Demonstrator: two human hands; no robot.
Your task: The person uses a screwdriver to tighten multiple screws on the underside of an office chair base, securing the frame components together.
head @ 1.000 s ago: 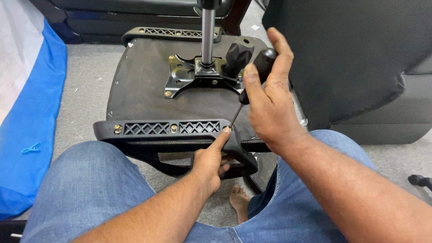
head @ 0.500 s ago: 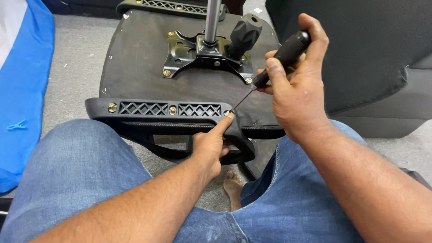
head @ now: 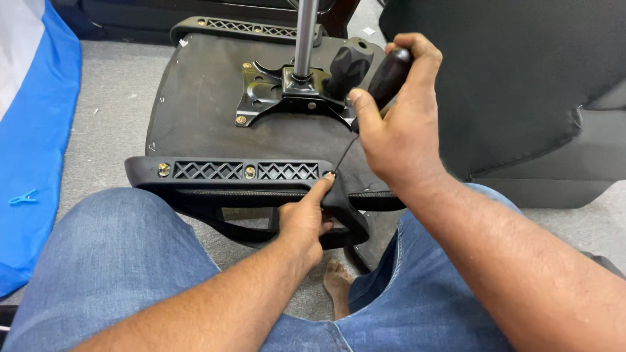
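Note:
An upturned office chair seat [head: 202, 111] lies in front of my knees, its black underside up, with a metal mounting plate [head: 277, 91] and a gas column [head: 304, 36] at its middle. A black plastic armrest bracket [head: 235, 171] with lattice holes and brass bolts is against the seat's near edge. My right hand [head: 398, 124] grips a black-handled screwdriver [head: 385, 81], its tip at the bracket's right end. My left hand [head: 305, 218] holds the armrest [head: 342, 208] just below that spot, index finger beside the tip.
A blue and white cloth [head: 32, 130] lies on the grey floor at left, with a small blue clip [head: 23, 195] on it. A black chair backrest [head: 515, 78] stands at right. A second armrest bracket [head: 241, 27] is along the seat's far edge. A bare foot [head: 339, 283] shows between my knees.
My right hand has lifted the screwdriver off the seat and set its tip at the bracket's right end. My left hand has stayed on the armrest.

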